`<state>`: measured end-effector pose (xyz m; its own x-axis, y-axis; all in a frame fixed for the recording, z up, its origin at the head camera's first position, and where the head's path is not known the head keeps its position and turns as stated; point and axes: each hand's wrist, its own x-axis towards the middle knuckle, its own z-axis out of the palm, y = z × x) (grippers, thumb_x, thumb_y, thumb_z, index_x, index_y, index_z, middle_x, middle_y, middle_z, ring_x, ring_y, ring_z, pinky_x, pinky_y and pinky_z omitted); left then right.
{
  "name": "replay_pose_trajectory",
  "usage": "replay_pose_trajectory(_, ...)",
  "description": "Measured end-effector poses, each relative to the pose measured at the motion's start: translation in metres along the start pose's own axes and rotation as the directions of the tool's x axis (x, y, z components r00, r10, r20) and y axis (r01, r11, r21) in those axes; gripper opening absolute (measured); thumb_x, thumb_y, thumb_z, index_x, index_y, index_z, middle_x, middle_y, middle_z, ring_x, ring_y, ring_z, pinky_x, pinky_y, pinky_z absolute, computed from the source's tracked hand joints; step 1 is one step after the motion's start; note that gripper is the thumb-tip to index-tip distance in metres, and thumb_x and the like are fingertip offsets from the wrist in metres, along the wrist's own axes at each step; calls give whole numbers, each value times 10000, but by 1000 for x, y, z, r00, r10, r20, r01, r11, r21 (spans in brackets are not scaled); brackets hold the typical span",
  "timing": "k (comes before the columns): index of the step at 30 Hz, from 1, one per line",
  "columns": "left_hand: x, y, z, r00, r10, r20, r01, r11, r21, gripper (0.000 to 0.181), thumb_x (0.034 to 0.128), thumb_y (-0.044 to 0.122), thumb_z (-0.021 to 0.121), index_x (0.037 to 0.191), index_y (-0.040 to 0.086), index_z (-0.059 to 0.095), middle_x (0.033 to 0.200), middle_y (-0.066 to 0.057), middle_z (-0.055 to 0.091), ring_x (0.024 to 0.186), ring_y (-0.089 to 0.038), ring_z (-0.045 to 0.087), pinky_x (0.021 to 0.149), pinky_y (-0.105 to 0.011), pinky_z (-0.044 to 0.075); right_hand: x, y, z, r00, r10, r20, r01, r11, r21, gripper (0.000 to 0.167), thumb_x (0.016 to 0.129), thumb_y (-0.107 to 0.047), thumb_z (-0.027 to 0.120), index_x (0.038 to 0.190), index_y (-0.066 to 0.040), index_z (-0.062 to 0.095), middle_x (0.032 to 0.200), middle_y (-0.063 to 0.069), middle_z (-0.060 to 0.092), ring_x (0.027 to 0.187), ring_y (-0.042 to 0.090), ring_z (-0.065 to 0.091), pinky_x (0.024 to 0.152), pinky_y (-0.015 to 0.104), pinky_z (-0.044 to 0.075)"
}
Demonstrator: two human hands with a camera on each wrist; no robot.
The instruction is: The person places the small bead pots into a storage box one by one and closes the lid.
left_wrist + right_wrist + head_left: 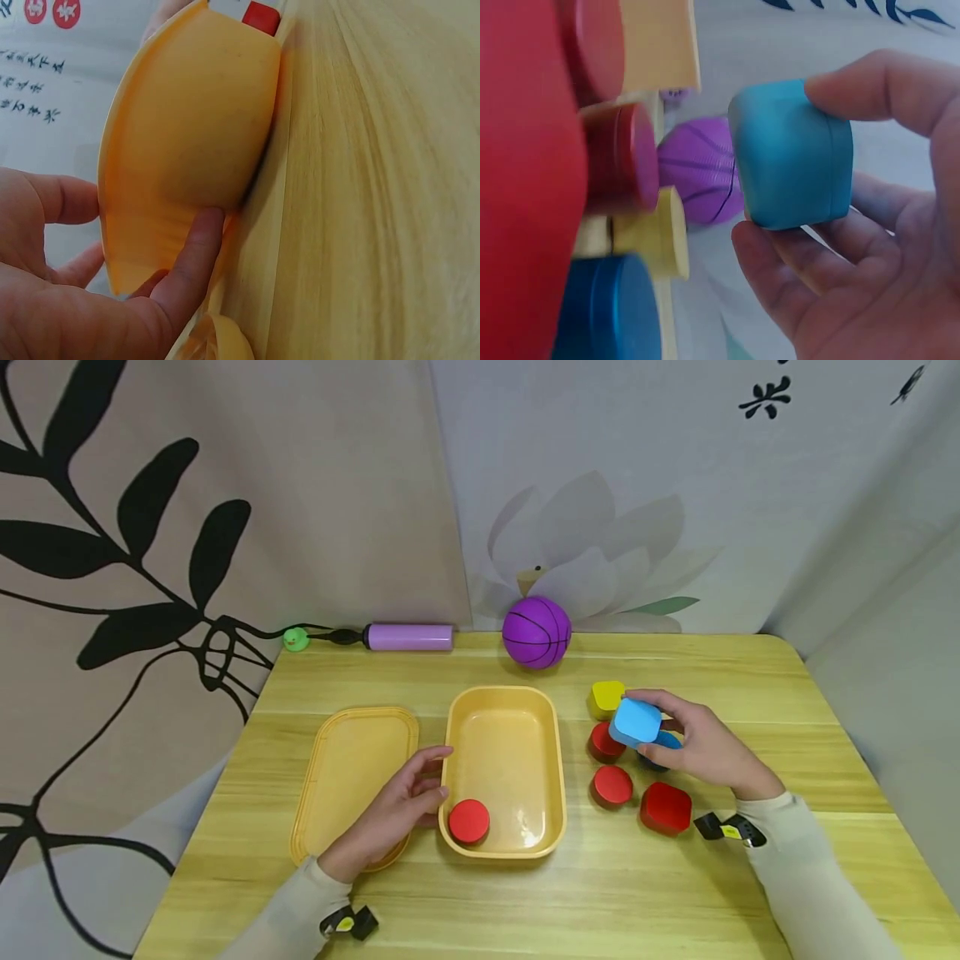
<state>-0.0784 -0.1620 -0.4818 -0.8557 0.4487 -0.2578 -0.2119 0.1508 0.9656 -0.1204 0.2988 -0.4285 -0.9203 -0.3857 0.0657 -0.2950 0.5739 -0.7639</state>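
My right hand pinches a light blue rounded-square block between thumb and fingers, raised off the table; the right wrist view shows the same block up close. Partly hidden under that hand is a darker blue round block. Around it stand a yellow block, two red round blocks and a red rounded-square block. With my left hand I hold the left side of a yellow box, fingers at its rim and outer wall. Inside lies one red round block.
A flat yellow lid lies left of the box, partly beneath my left forearm. Along the table's back edge are a purple ball, a purple pump and a small green ball. A patterned curtain hangs behind.
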Motion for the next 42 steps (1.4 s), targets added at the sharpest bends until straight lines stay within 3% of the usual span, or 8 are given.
replay_pose_trajectory(3,0,0,0,1000,-1,-2,1,1000,-2,596,1092,180,577,1634,184,328,1530,-264,434,1209,-311,580,869,-403,614,2,-9,5,999,-4,32,2,999,42,678,920,-93,806,1533,-173,526,1425,130,614,1081,339,654,869,409,596)
replay_pose_trajectory(7,-1,1,0,1000,0,-7,0,1000,1,603,1089,172,580,1637,172,326,1511,-268,441,1184,-306,579,859,-396,618,4,-20,13,998,-7,63,2,997,75,692,901,-63,815,1522,-175,531,1388,133,624,1026,333,688,834,375,610)
replay_pose_trajectory(12,-2,0,0,1000,2,-9,-2,1000,10,599,1093,183,580,1638,183,331,1490,-277,473,1157,-280,591,857,-392,619,8,-28,23,996,-18,91,14,999,49,704,890,-70,813,1526,-195,537,1379,79,639,1082,297,674,881,405,590)
replay_pose_trajectory(20,-2,0,-1,1000,5,-1,-5,1000,-6,601,1094,193,578,1640,198,327,1507,-280,473,1154,-263,601,848,-384,616,15,-41,44,984,-131,122,134,991,-11,741,855,-63,847,1525,-178,553,1333,19,672,1087,200,633,854,399,605)
replay_pose_trajectory(24,-2,0,-1,1000,6,3,-6,1000,-19,604,1094,195,577,1642,201,322,1505,-282,468,1173,-266,601,860,-392,620,17,-46,55,974,-180,138,183,983,-10,732,865,-79,846,1526,-174,548,1370,14,673,1133,171,656,940,394,612)
replay_pose_trajectory(36,-2,0,0,1000,-9,3,9,999,-36,606,1087,180,581,1635,257,334,1524,-238,473,1189,-243,607,869,-407,623,23,-63,83,954,-238,183,244,970,-10,700,831,-140,855,1471,-210,583,1344,-67,681,1155,120,626,928,354,577)
replay_pose_trajectory(42,-1,-1,0,1000,7,12,-6,1000,-29,604,1091,185,573,1639,233,323,1533,-264,462,1193,-244,610,864,-404,623,26,-72,96,946,-232,224,242,970,-15,672,801,-192,878,1417,-216,611,1305,-102,675,1148,108,638,991,418,561)
